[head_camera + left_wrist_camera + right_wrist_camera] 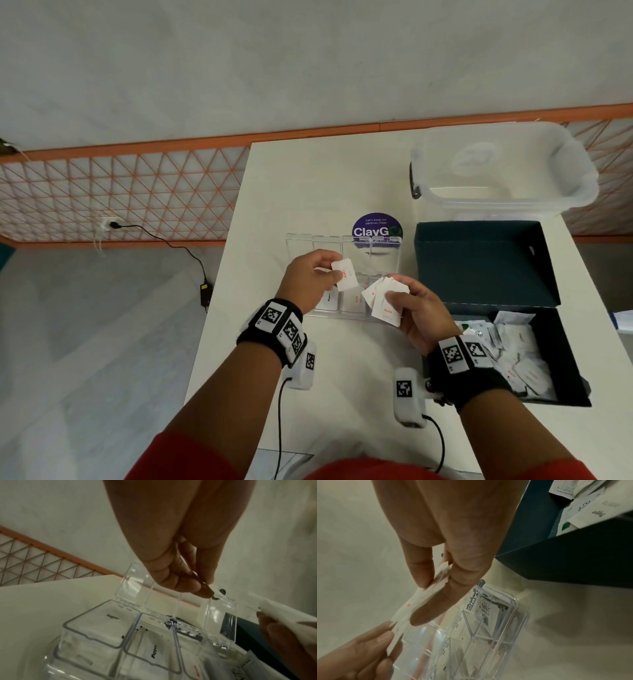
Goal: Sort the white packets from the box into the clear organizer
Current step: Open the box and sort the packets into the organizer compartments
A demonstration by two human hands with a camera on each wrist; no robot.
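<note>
While both hands hover over the clear organizer [342,274], each pinches white packets. Left hand [310,279]: thumb and fingertips pressed on one or two packets with red print [346,275], held above the organizer's middle compartments; I cannot tell the exact count. Right hand [419,310]: thumb on top, fingers curled beneath, pinching a fanned stack of packets [383,298] with red "Salt" print, just right of the left hand's packets and over the organizer's right end.

Organizer sits on the white desk [342,394], its hinged lids [132,584] standing open at the far side. Left wrist view: one compartment holds packets labelled "Sugar" [112,616], the next "Pepper" [154,651], the next shows red lettering. Right wrist view: stack gripped between right thumb and forefinger, left fingertips touching its free end.

Dark box [561,359] lies open just right of the organizer, loose packets [513,353] heaped inside, lid [479,260] raised behind. Purple round sticker [376,226] on the desk behind the organizer. Translucent plastic bin [503,171] at the far right of the desk.
</note>
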